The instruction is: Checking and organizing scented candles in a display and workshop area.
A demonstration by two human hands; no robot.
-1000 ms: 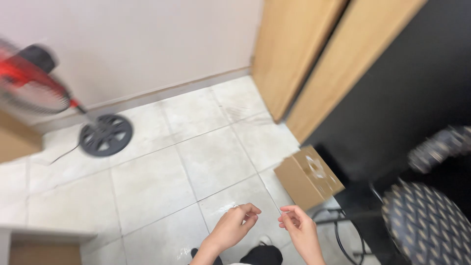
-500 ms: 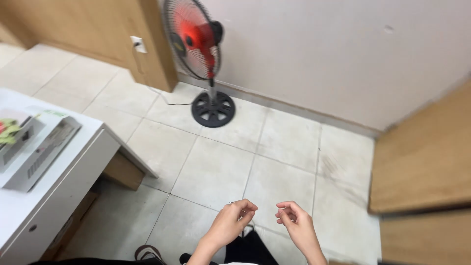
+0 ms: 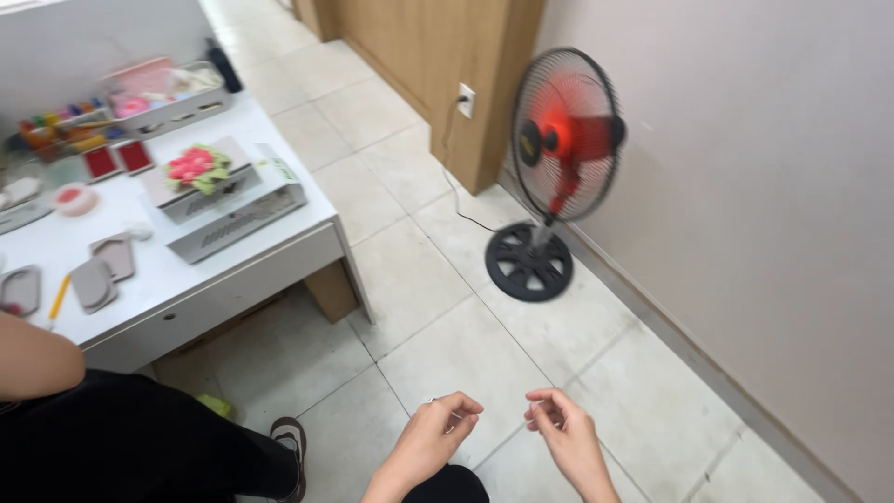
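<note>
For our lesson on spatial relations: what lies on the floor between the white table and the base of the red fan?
In the head view, only bare tiled floor lies between the white table and the fan's black base; its cord runs behind to the wall socket.

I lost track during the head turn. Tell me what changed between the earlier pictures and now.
The view swung left: the red fan slid from the left edge to the right, and a white table with trays came into sight. A cardboard box and a chair dropped out of view. The left hand and right hand stayed low, close together, fingers pinched.

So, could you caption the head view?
Both hands, left hand and right hand, pinched above tiled floor near red fan.
</note>
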